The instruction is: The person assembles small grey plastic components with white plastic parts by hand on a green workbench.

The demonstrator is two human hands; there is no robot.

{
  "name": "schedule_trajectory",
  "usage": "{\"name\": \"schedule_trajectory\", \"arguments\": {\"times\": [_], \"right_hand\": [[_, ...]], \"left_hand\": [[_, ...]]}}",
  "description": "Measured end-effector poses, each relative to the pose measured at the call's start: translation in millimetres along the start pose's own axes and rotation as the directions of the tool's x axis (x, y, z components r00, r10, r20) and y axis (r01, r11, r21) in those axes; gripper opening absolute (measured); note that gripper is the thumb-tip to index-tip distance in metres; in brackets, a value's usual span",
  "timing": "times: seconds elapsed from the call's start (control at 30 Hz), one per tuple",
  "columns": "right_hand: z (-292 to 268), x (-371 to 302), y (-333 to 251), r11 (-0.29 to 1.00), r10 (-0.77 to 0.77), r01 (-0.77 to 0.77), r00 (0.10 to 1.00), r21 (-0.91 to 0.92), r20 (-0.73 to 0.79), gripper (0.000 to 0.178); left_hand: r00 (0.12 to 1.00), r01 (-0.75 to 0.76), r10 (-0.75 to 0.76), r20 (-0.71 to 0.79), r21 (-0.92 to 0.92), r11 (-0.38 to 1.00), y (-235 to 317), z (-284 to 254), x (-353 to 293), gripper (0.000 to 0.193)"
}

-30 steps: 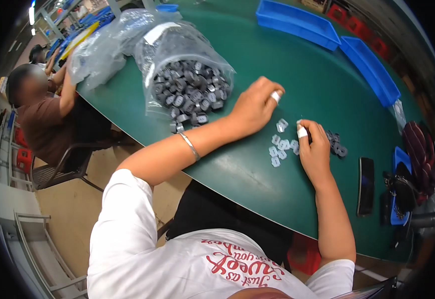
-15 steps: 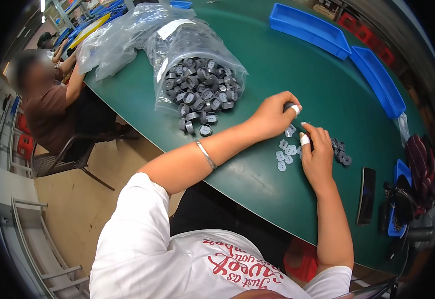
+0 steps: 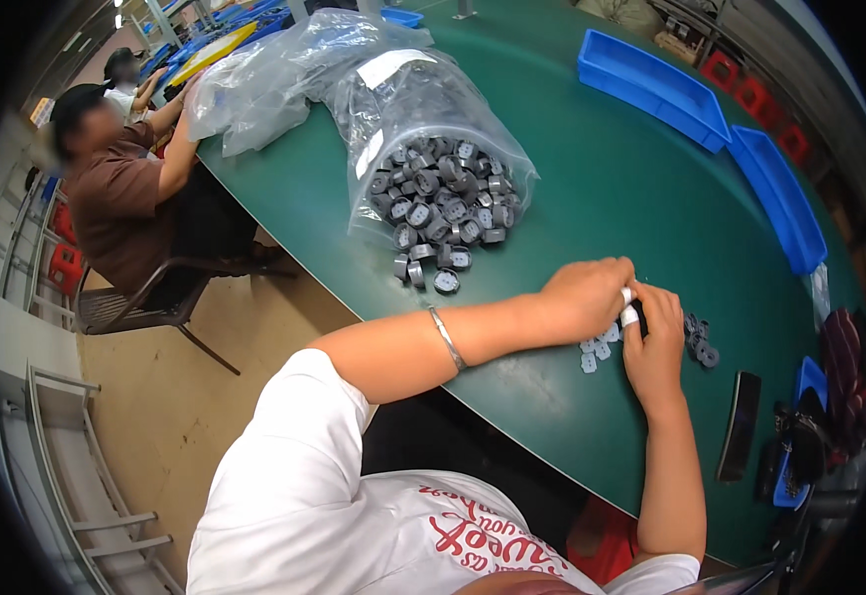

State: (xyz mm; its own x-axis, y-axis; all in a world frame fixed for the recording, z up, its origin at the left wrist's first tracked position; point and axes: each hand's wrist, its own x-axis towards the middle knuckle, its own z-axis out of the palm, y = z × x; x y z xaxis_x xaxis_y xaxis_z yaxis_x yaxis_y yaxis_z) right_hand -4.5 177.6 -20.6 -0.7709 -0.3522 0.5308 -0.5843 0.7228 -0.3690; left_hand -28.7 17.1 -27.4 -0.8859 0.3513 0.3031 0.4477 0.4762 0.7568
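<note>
My left hand (image 3: 586,301) and my right hand (image 3: 656,339) meet over the green table (image 3: 552,407), fingertips pressed together, white tape on fingers of both. Between them is a small dark grey round part, mostly hidden; the earlier picture shows it in my left hand's pinch. Whatever my right fingertips grip cannot be made out. Under and beside my hands lie several light grey flat plates (image 3: 589,363), partly covered. Just right of my right hand sits a small cluster of dark grey pieces (image 3: 700,347).
An open clear plastic bag (image 3: 378,109) spills many dark grey round parts (image 3: 445,208) at the left. Blue trays (image 3: 651,94) line the far right. A phone (image 3: 740,426) and a dark cloth (image 3: 847,362) lie right. A person in brown (image 3: 121,203) sits at left.
My left hand has come right and down to meet my right hand, and the dark part it held is now mostly hidden. The whole view has shifted slightly.
</note>
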Motion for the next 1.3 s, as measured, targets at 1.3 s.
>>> {"name": "schedule_trajectory", "arguments": {"times": [1.3], "right_hand": [[-4.8, -12.4, 4.3, 0.634, 0.519, -0.405, 0.854, 0.659, 0.024, 0.018]], "left_hand": [[0.998, 0.022, -0.045, -0.048, -0.401, 0.916, -7.7, 0.6, 3.6, 0.025]]}}
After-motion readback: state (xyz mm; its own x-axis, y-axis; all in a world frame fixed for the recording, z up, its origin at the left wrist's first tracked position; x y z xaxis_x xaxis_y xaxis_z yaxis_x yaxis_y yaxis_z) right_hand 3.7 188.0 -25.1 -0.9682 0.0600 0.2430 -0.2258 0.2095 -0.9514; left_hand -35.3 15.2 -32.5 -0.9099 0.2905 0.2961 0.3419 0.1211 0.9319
